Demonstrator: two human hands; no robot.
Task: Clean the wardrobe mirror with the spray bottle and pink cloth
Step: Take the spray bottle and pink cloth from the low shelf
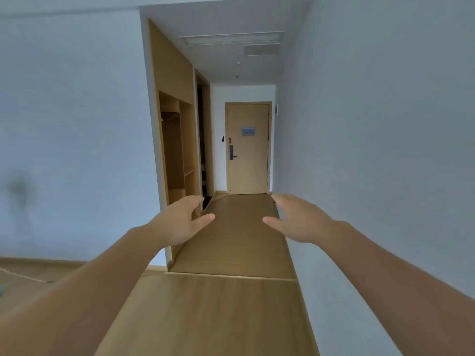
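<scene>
Head camera: a person's bare left hand (pixel 180 219) and right hand (pixel 300 219) are held out in front, level with each other and well apart. The fingers are straight and loosely spread, the thumbs turned inward, and neither hand grips anything.

The tall, light-wood, open-fronted wardrobe (pixel 174 150) stands ahead and to the left, built into the left side of a corridor. Its long axis is upright, and its front runs away from the camera toward a pale wooden door (pixel 248 150) at the far end. The left hand is the nearer one and overlaps the wardrobe's lower edge in the picture, though it looks well short of it in depth. The right hand lies toward the plain white wall (pixel 372 150) opposite. The coming move looks to be forward and leftward over the wood-look floor (pixel 231 247).

No mirror can be made out. The wardrobe is seen almost edge-on and shows only a hanging rail and shelves inside, so any glass is foreshortened or out of view. Neither the spray bottle nor the pink cloth appears anywhere. A dark doorway (pixel 203 140) just beyond the wardrobe is too dim to read. A teal sliver (pixel 1 289) at the left edge is cut off and cannot be identified.
</scene>
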